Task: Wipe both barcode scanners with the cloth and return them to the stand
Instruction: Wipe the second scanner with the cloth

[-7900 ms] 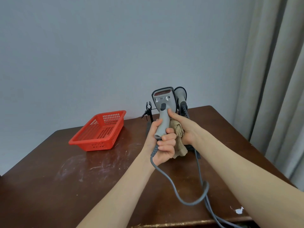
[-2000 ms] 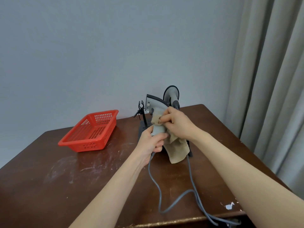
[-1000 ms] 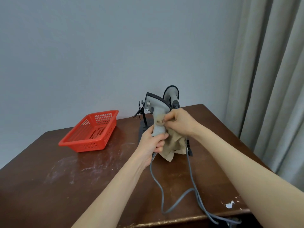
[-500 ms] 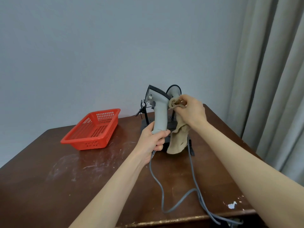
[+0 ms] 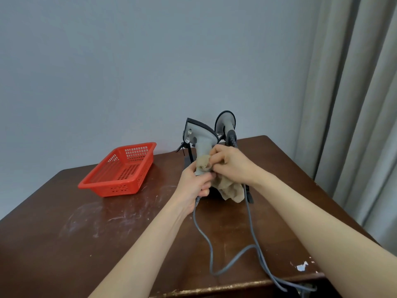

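Note:
My left hand [image 5: 194, 186] grips the lower handle of a grey barcode scanner [image 5: 198, 135], held upright above the table with its head turned left. My right hand [image 5: 228, 163] holds a tan cloth [image 5: 228, 188] wrapped against the scanner's handle, just above my left hand; the rest of the cloth hangs down. Behind them a second grey scanner [image 5: 225, 121] sits on the black stand [image 5: 249, 195], mostly hidden by my hands and the cloth. Grey cables [image 5: 234, 258] run from both scanners toward the table's front edge.
A red perforated plastic basket [image 5: 120, 169] stands at the back left of the dark wooden table [image 5: 86, 233]. A grey wall is behind and a curtain [image 5: 354, 104] hangs at the right. The front table edge is close, with chipped paint near the right corner.
My right hand has slid the cloth down from the scanner's head to its handle. The scanner stays upright in my left hand.

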The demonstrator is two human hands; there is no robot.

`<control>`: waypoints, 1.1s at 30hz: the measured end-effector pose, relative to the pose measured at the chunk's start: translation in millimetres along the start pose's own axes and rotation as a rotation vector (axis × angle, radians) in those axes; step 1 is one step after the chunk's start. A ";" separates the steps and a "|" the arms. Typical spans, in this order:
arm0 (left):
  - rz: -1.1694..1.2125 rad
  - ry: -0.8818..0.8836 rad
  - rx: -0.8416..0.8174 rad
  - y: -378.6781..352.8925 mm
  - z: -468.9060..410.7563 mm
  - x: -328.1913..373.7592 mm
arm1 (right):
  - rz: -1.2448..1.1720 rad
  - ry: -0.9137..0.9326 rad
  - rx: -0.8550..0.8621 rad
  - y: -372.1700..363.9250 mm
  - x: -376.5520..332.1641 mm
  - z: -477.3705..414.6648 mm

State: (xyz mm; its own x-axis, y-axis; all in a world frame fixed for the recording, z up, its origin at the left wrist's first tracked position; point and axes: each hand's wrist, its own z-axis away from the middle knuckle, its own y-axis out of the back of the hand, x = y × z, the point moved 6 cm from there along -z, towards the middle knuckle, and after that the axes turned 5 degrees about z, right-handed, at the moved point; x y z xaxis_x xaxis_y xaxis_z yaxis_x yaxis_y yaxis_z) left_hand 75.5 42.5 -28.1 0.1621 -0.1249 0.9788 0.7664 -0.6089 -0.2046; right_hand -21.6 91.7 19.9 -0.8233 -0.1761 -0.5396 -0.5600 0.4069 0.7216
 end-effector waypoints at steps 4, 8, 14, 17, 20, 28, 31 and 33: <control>0.000 0.038 -0.055 -10.0 6.6 -2.8 | -0.004 -0.215 0.247 18.1 27.4 -15.1; 0.005 0.025 -0.025 -6.5 3.1 -1.3 | -0.001 -0.130 0.104 7.7 13.0 -7.9; -0.056 0.046 -0.029 -4.5 3.7 -5.6 | 0.008 -0.181 0.054 8.8 14.4 -5.5; -0.064 0.070 -0.069 -10.7 8.1 -6.4 | 0.159 -0.286 0.198 25.7 23.6 -13.9; 0.026 0.062 -0.058 -11.6 10.0 -1.5 | 0.260 -0.389 0.322 34.3 33.5 -7.8; 0.240 0.096 -0.097 -7.7 9.1 10.0 | -0.711 -0.578 0.374 13.5 53.2 1.8; 0.224 0.114 -0.105 -13.9 9.0 7.5 | -1.204 -0.682 0.241 -10.3 46.7 -3.9; 0.189 0.140 -0.107 -16.0 10.2 4.9 | -1.431 -0.767 0.122 -24.5 45.5 -3.9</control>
State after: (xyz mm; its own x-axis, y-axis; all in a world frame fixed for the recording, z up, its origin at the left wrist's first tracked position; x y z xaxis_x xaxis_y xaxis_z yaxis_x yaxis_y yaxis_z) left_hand 70.3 59.7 -20.0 0.2033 -0.3470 0.9156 0.6589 -0.6432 -0.3901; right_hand -45.7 70.2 -20.7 0.5920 -0.0041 -0.8059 -0.7433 0.3836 -0.5480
